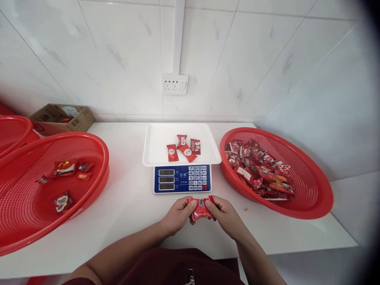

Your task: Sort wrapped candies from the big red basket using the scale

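Between my two hands, in front of the scale, is a red snack packet with a dark printed character on it. My left hand pinches its left end, thumb on top, and my right hand pinches the right end the same way. Just beyond stands a digital scale with a blue keypad panel and lit-grey displays. Several small red packets, among them a dark red packet, lie on its white tray.
A red mesh basket full of wrapped packets stands at the right. Another red basket at the left holds several packets, with a cardboard box behind it. A socket is on the tiled wall. A tiny gold scrap lies on the white table.
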The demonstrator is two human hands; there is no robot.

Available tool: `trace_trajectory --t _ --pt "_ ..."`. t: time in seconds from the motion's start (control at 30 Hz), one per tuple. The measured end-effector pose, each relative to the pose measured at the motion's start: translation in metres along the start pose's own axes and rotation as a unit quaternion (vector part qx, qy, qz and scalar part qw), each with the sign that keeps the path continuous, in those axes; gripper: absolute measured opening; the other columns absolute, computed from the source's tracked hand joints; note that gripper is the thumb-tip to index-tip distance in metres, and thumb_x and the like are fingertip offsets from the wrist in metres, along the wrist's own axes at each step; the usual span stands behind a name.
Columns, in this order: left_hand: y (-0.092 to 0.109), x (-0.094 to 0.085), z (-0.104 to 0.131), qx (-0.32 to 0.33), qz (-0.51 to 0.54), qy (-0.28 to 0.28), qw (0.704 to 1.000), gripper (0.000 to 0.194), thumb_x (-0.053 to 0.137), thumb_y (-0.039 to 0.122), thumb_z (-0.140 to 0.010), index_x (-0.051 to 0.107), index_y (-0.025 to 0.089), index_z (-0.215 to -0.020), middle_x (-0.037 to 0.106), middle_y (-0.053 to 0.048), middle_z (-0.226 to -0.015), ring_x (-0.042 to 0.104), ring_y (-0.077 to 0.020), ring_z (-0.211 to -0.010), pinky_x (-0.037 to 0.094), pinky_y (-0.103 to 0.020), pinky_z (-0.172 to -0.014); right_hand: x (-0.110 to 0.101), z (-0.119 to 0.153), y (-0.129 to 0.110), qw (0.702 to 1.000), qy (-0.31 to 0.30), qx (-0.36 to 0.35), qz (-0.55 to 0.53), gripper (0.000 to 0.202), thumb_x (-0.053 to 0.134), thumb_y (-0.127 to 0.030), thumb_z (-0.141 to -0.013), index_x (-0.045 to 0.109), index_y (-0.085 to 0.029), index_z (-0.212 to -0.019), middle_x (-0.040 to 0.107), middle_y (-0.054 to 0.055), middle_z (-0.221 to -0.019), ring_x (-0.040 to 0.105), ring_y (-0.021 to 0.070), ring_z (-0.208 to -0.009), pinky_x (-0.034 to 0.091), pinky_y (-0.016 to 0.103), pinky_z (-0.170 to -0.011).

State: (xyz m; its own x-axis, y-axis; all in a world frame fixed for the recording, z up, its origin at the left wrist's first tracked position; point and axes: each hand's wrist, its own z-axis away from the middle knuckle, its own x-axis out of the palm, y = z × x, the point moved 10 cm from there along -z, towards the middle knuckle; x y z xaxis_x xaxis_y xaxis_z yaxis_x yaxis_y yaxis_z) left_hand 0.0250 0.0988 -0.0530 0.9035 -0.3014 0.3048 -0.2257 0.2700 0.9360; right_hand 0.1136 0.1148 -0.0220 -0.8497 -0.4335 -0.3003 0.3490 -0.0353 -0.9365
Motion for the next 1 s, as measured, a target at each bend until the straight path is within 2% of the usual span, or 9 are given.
trace_trajectory --t 0.27,0.37,0.43,0.57,0.63,0.73,0.83,0.9,1.0 --pt "0.004 0.008 0.001 0.003 0.014 -0.037 0.999 0.044 0.052 0.056 -0.078 0.051 0.013 -0.069 0.050 0.000 -0.059 0.046 -0.0097 -0.050 0.039 -0.024 -0.053 -0.009 -0.002 0.005 0.995 0.034 0.029 -0.094 0.042 0.044 -0.057 -0.082 0.051 -0.018 -0.067 0.049 -0.001 -0.057 0.044 0.0121 -0.052 0.036 0.025 -0.050" --pt "0.005 -0.003 -0.001 0.005 0.059 0.011 0.998 0.045 0.049 0.057 -0.079 0.050 0.014 -0.067 0.052 0.000 -0.060 0.047 -0.0103 -0.051 0.039 -0.024 -0.053 -0.009 -0.005 0.005 0.988 0.009 0.042 -0.152 0.042 0.045 -0.056 -0.083 0.052 -0.017 -0.068 0.052 0.000 -0.058 0.044 0.0113 -0.051 0.035 0.025 -0.049" --pt "0.006 -0.010 -0.001 0.013 0.093 0.042 0.995 0.047 0.045 0.059 -0.081 0.051 0.014 -0.068 0.053 -0.001 -0.060 0.048 -0.0106 -0.051 0.039 -0.025 -0.053 -0.015 -0.011 0.002 0.980 0.019 0.045 -0.192 0.040 0.048 -0.055 -0.082 0.052 -0.017 -0.068 0.053 0.001 -0.058 0.045 0.0112 -0.050 0.034 0.024 -0.047" --pt "0.005 -0.004 0.000 0.006 0.082 0.017 0.997 0.047 0.046 0.058 -0.080 0.053 0.013 -0.070 0.054 -0.002 -0.061 0.049 -0.0108 -0.052 0.040 -0.025 -0.054 -0.033 -0.034 -0.023 0.967 0.067 0.013 -0.245 0.036 0.052 -0.054 -0.079 0.053 -0.018 -0.071 0.054 0.000 -0.059 0.048 0.0112 -0.051 0.035 0.024 -0.047" --pt "0.000 0.003 0.001 -0.007 0.053 -0.011 0.999 0.046 0.049 0.058 -0.079 0.054 0.013 -0.069 0.054 -0.002 -0.061 0.049 -0.0109 -0.053 0.041 -0.024 -0.054 -0.032 -0.046 -0.041 0.964 0.058 -0.012 -0.261 0.035 0.051 -0.054 -0.080 0.056 -0.019 -0.079 0.060 0.002 -0.069 0.053 0.0122 -0.057 0.038 0.024 -0.049" --pt "-0.003 0.008 0.003 -0.012 0.023 -0.031 0.999 0.047 0.050 0.059 -0.077 0.054 0.013 -0.069 0.054 -0.002 -0.061 0.050 -0.0109 -0.054 0.041 -0.024 -0.054 -0.013 -0.055 -0.057 0.974 -0.013 -0.014 -0.225 0.037 0.049 -0.052 -0.082 0.058 -0.020 -0.099 0.064 0.006 -0.088 0.058 0.0136 -0.067 0.041 0.024 -0.052" --pt "-0.003 0.009 0.003 -0.005 0.018 -0.034 0.999 0.046 0.051 0.058 -0.077 0.053 0.013 -0.070 0.054 -0.002 -0.062 0.050 -0.0109 -0.054 0.041 -0.024 -0.055 0.006 -0.048 -0.054 0.986 -0.078 -0.008 -0.145 0.039 0.052 -0.047 -0.081 0.059 -0.019 -0.106 0.064 0.007 -0.091 0.059 0.0133 -0.069 0.042 0.024 -0.054" --pt "-0.002 0.009 0.003 -0.004 0.014 -0.038 0.999 0.046 0.052 0.058 -0.077 0.053 0.013 -0.070 0.053 -0.002 -0.063 0.050 -0.0107 -0.055 0.042 -0.024 -0.055 0.009 -0.039 -0.045 0.989 -0.090 -0.007 -0.116 0.037 0.053 -0.046 -0.081 0.060 -0.019 -0.106 0.064 0.006 -0.089 0.058 0.0131 -0.069 0.043 0.025 -0.056" --pt "-0.002 0.011 0.003 -0.010 0.010 -0.045 0.999 0.045 0.052 0.058 -0.077 0.052 0.013 -0.070 0.053 -0.001 -0.063 0.050 -0.0104 -0.055 0.042 -0.024 -0.055 0.002 -0.026 -0.027 0.992 -0.072 0.005 -0.104 0.035 0.052 -0.046 -0.081 0.061 -0.018 -0.100 0.063 0.005 -0.085 0.057 0.0125 -0.066 0.044 0.026 -0.057"
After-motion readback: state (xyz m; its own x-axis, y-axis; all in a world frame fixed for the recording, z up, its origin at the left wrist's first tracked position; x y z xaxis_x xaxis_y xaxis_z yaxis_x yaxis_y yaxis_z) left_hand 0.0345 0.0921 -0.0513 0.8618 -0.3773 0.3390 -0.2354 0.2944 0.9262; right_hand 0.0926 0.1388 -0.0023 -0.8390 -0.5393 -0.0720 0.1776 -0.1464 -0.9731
